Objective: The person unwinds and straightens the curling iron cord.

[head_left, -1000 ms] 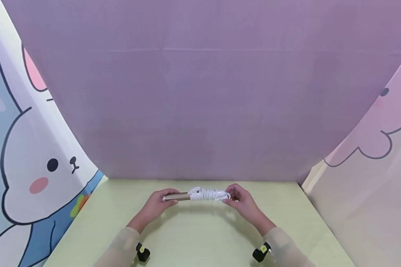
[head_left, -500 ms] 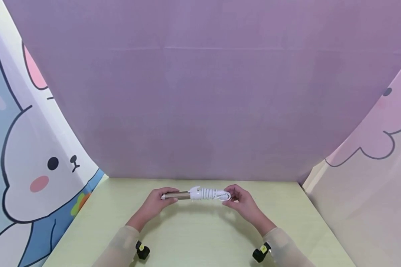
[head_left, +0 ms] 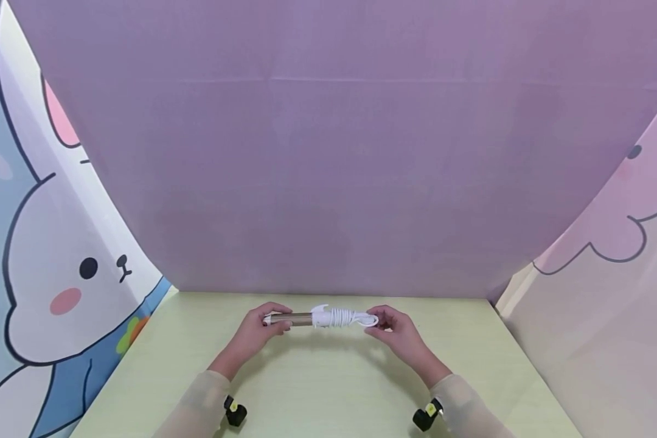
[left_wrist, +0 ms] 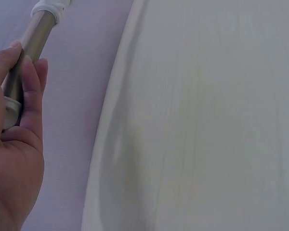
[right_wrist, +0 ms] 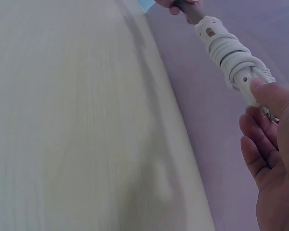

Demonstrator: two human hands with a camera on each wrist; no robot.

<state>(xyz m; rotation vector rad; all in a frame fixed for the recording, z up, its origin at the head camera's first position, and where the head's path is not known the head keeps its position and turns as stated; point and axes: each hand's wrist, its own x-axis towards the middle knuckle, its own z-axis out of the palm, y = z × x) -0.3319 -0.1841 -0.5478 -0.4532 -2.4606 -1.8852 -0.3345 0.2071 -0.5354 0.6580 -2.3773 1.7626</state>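
curling wand (head_left: 306, 319) held level above the desk (head_left: 328, 377), long axis running 9 to 3 o'clock. left hand (head_left: 252, 334) grips the metal barrel end; right hand (head_left: 396, 334) pinches the cord-wrapped handle end.

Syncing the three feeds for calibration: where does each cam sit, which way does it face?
Head: worn high, looks forward and down at the green table and purple backdrop; both forearms, left hand and right hand show.
Left wrist: beside the left hand, looks along it; fingers round the metal barrel.
Right wrist: beside the right hand, facing the cord-wrapped handle; thumb shows.
Shared: all see the curling iron.
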